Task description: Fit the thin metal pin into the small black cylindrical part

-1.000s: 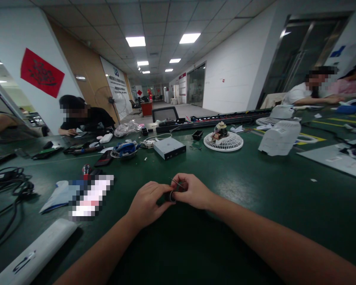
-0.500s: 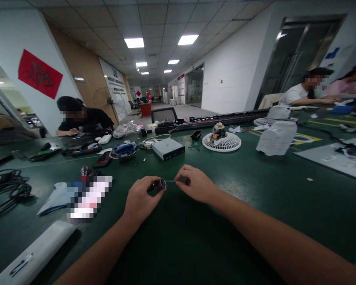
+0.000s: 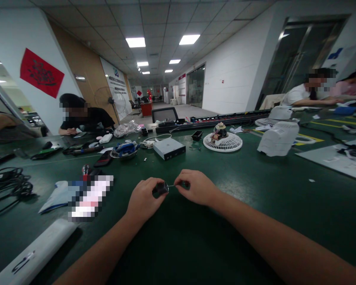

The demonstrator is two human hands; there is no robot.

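Note:
Over the middle of the green table, my left hand (image 3: 141, 201) is closed around a short black cylinder (image 3: 161, 188), with thumb and fingers on its sides. The cylinder lies roughly level, its rimmed end facing right. My right hand (image 3: 198, 187) pinches a screwdriver (image 3: 171, 186) whose thin metal shaft points left at that rimmed end. Its handle is mostly covered by my fingers. Whether the tip touches the cylinder or sits inside it I cannot tell.
Beyond my hands stand a silver disc drive (image 3: 169, 148), a white fan grille with a motor (image 3: 225, 144) and a white plastic housing (image 3: 278, 138). At left lie a long white case (image 3: 35, 253) and coiled black cables (image 3: 10, 184). A person (image 3: 86, 114) sits across the table.
Both hands have dropped slightly, and the cylinder has turned so its rimmed end shows more edge-on. The screwdriver stays pointed at it. The whole view has shifted a little.

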